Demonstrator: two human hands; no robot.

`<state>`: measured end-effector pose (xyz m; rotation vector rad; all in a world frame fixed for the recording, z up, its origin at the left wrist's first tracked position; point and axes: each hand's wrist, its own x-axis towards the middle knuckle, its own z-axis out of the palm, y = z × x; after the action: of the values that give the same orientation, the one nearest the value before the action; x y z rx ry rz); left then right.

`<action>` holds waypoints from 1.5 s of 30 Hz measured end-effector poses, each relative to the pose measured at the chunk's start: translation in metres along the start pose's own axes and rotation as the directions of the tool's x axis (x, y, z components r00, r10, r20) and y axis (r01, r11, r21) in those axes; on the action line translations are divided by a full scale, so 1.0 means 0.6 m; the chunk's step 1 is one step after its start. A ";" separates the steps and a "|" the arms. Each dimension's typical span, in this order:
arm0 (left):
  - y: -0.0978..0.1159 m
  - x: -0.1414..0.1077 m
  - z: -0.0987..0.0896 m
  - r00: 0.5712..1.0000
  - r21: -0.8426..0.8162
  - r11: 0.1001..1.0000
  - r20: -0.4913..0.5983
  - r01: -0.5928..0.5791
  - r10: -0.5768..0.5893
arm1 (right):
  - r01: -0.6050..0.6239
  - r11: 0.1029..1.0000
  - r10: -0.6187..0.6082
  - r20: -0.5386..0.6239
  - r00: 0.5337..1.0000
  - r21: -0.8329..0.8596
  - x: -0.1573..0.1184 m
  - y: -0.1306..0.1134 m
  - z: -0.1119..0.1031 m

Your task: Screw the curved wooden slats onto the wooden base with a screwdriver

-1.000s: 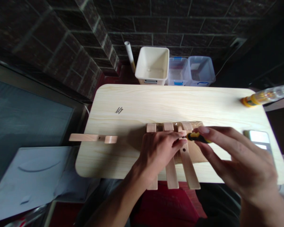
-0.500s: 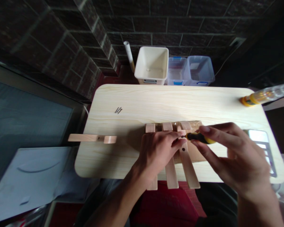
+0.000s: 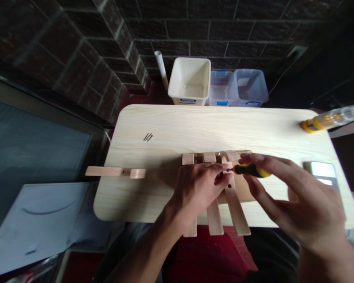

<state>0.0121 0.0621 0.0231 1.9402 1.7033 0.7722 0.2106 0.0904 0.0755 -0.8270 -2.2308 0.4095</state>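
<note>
My right hand [image 3: 301,196] has its thumb and forefinger on either side of a short black-and-yellow screwdriver [image 3: 252,170], whose tip points left. My left hand [image 3: 199,186] is closed in a pinch at that tip, around a small dark screw [image 3: 228,170] that the fingertips partly cover. Under them lies the rightmost wooden strip [image 3: 237,212], curved at its far end and with a dark hole in it. Two similar strips, the middle one [image 3: 214,218] and the left one [image 3: 188,158], lie alongside, partly hidden by my left hand. All three rest on a brown cardboard box [image 3: 244,190].
A loose wooden piece [image 3: 106,171] overhangs the table's left edge. Several dark screws [image 3: 148,136] lie on the table [image 3: 171,122]. A clear yellow-capped screwdriver tube [image 3: 330,118] and a calculator-like device [image 3: 323,169] are at right. Plastic bins [image 3: 189,76] stand behind.
My right hand has shifted slightly right and its fingers have turned a little around the screwdriver handle. My left hand keeps its pinch, and the wooden strips stay in place.
</note>
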 end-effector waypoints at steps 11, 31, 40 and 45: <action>0.003 0.000 -0.009 0.999 0.012 1.000 0.053 0.000 -0.001 | -0.016 0.994 0.013 -0.024 1.000 -0.110 0.004 0.000 0.001; -0.001 0.000 -0.002 0.994 0.029 0.999 0.105 0.029 -0.032 | 0.024 0.996 -0.025 -0.016 1.000 -0.084 0.000 0.006 -0.003; 0.000 0.002 -0.007 0.991 0.026 0.999 0.130 0.025 -0.028 | 0.017 0.996 -0.019 -0.021 1.000 -0.091 -0.003 0.007 -0.003; -0.003 -0.001 -0.003 0.996 0.016 1.000 0.092 0.011 -0.013 | 0.014 0.998 -0.015 -0.020 1.000 -0.069 -0.001 0.005 -0.005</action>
<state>0.0096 0.0616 0.0234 1.9431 1.6690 0.6570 0.2144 0.0923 0.0760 -0.8471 -2.2418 0.3174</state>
